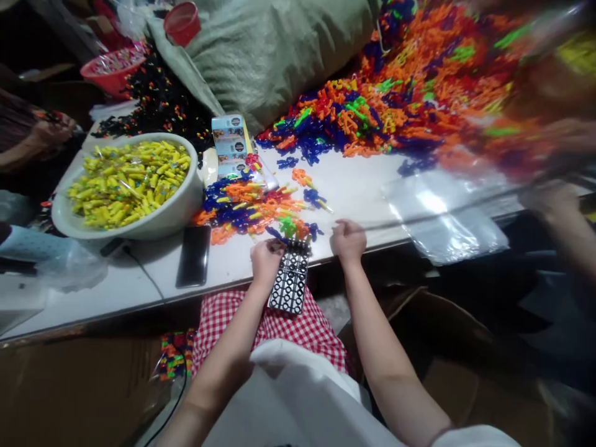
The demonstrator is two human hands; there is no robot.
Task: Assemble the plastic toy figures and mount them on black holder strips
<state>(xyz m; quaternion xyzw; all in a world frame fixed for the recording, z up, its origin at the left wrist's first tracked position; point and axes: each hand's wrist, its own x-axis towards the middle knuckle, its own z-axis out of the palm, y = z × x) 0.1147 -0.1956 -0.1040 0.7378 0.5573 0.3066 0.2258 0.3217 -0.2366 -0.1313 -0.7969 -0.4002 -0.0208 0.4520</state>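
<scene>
My left hand [266, 261] is closed on the upper left edge of a black perforated tray [288, 282] with rows of white rings. The tray hangs over the table's front edge, above my lap. My right hand [349, 241] is to the right of the tray, apart from it, its fingers curled closed at the table edge. Whatever it may hold is too small to tell. Just beyond both hands lies a small pile of orange, blue, red and green plastic figures [261, 205], several with yellow sticks attached.
At left stand a white basin [186, 192] of yellow wrapped pieces and a black phone [193, 256]. Behind are printed cards [230, 146], a large sack [279, 56] and a big heap of figures [363, 118]. Clear plastic bags [447, 217] and a co-worker's blurred arm [563, 217] are at right.
</scene>
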